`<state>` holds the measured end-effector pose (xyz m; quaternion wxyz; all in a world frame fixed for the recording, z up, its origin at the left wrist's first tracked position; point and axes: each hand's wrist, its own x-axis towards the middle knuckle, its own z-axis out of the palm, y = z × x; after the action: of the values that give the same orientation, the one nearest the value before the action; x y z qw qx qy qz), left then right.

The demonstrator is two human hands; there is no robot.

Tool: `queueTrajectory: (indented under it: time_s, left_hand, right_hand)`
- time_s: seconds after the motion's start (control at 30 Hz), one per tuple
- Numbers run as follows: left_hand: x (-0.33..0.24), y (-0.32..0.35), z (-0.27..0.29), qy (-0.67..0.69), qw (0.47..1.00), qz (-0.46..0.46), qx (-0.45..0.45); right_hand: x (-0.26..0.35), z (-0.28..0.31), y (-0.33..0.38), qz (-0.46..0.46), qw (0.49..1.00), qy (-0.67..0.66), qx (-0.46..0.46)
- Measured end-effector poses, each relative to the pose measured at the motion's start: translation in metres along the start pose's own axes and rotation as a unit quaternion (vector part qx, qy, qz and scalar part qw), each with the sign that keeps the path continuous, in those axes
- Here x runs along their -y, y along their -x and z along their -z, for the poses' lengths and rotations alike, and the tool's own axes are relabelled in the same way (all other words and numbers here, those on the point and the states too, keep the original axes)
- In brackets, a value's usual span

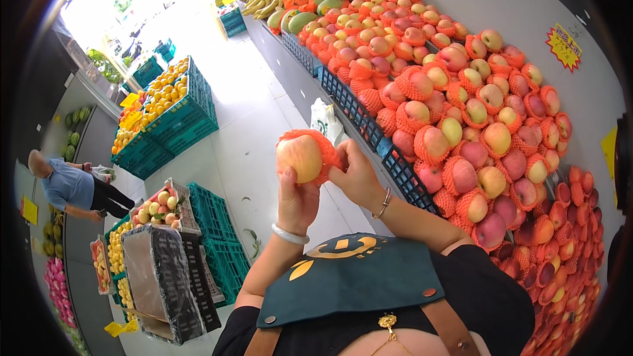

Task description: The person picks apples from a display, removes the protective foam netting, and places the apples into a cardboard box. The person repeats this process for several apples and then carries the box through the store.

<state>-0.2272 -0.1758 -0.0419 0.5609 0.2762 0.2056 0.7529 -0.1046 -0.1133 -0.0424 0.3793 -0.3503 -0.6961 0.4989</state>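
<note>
A yellow-pink apple is held up in front of me, partly wrapped in an orange foam net. My left hand grips the apple from below, its thumb against the fruit's bare front. From the right side, my right hand pinches the net's edge. The net covers the top and right of the apple; the front is exposed. Just beyond my hands, a white plastic bag hangs by the fruit stand's edge.
Netted apples are heaped on the right-hand stand behind black plastic crate edging. Bananas and green melon-like fruit lie farther along. Green crates and a plastic-wrapped black crate stand at left. A person in a blue shirt is at far left.
</note>
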Motion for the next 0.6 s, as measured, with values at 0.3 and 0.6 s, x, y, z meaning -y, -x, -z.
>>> queueTrajectory:
  time_s: [0.3,0.6]
  left_hand:
    - [0.025,-0.002,0.018,-0.021,0.998,0.053,0.031]
    - [0.038,-0.011,-0.032,-0.197,0.970,0.134,0.037]
  right_hand:
    - [-0.003,-0.003,0.008,-0.136,0.970,-0.199,0.032]
    - [0.004,0.062,0.035,0.220,0.921,0.317,-0.046]
